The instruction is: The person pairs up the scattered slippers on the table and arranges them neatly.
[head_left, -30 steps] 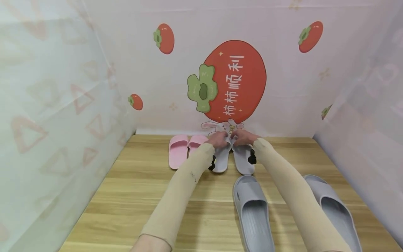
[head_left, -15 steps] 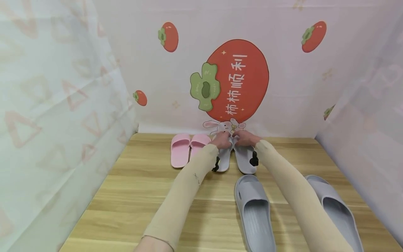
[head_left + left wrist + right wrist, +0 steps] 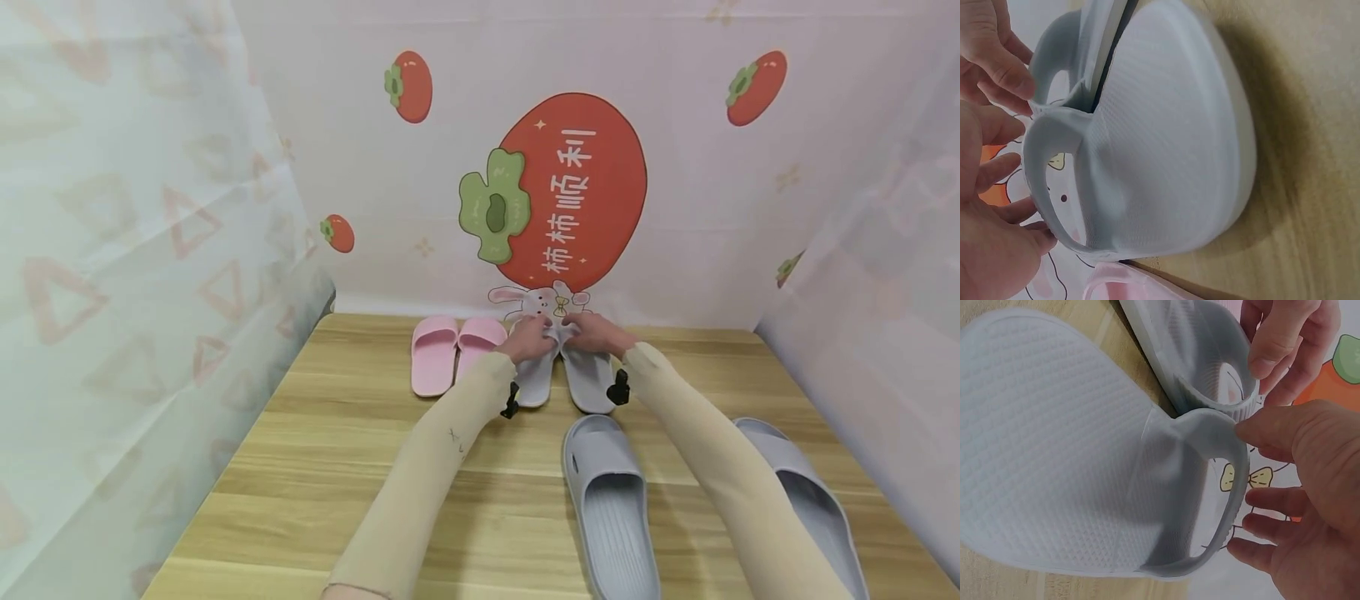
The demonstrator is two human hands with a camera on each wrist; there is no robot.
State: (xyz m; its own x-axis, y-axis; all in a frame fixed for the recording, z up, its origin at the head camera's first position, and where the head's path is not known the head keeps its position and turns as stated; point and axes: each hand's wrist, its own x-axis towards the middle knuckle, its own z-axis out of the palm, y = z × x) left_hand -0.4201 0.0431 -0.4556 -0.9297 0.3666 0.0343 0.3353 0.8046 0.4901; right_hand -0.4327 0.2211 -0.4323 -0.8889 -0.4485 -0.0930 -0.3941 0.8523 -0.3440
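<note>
Head view: on the wood-grain board (image 3: 300, 500), the left small gray slipper (image 3: 534, 383) and the right small gray slipper (image 3: 587, 379), close to the persimmon-print backdrop (image 3: 382, 183) at 12 o'clock. Touching at the straps, with heels spread toward 6 and 5 o'clock. At 9 o'clock from there, a pink slipper pair (image 3: 432, 367). At 5 o'clock, a near big gray slide (image 3: 618, 517); at 4 o'clock, a far big gray slide (image 3: 787, 457), partly behind a cream sleeve (image 3: 720, 450).

Left hand (image 3: 528, 339) loosely bent, with fingertips resting on the left strap (image 3: 1054, 128). Right hand (image 3: 592, 332) loose too, with thumb and fingertip touching the right strap (image 3: 1210, 431). No tight grip to be seen.

Likely light, soft and bendy, hard to break. Probably easy to slide with a gentle push. Best to hold by the strap, thumb on one side, fingers on the other. Better not to press the strap's middle, likely to sag.
</note>
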